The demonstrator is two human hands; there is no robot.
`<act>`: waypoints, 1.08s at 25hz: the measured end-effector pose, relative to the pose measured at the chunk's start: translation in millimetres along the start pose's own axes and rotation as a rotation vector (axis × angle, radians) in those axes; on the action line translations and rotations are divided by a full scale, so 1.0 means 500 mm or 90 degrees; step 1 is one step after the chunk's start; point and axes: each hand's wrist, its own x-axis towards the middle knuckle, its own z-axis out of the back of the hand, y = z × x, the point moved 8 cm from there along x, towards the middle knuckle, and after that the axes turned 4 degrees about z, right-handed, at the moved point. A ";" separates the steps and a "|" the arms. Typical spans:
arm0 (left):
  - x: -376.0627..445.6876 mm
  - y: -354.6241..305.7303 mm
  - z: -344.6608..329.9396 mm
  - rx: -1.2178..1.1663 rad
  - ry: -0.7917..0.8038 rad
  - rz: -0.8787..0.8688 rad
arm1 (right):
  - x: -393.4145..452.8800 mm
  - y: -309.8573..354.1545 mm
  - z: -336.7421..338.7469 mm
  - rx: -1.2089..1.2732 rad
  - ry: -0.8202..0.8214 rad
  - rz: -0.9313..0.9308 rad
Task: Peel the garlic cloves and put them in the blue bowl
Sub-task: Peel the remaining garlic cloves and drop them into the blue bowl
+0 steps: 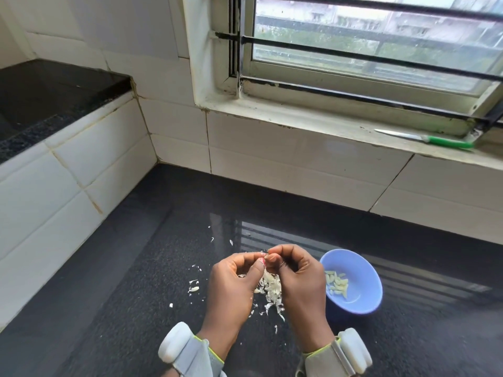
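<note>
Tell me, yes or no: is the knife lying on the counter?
No, the knife lies on the window sill, above the counter.

Worktop (pixel 136 268): glossy black speckled stone. Blue bowl (pixel 364 270): smooth plastic. Wall tiles (pixel 299 148): glazed white ceramic.

1. Home kitchen indicated: black granite counter (pixel 136 268), white tiled walls (pixel 81 164).
2. Barred window (pixel 367 50) set above the counter's far edge; green-handled knife (pixel 424 138) laid on its sill (pixel 299 118).
3. Garlic peels (pixel 269 289) scattered mid-counter.
</note>
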 end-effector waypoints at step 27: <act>0.011 0.024 -0.005 -0.074 0.068 0.112 | -0.012 -0.042 -0.021 0.155 0.033 -0.123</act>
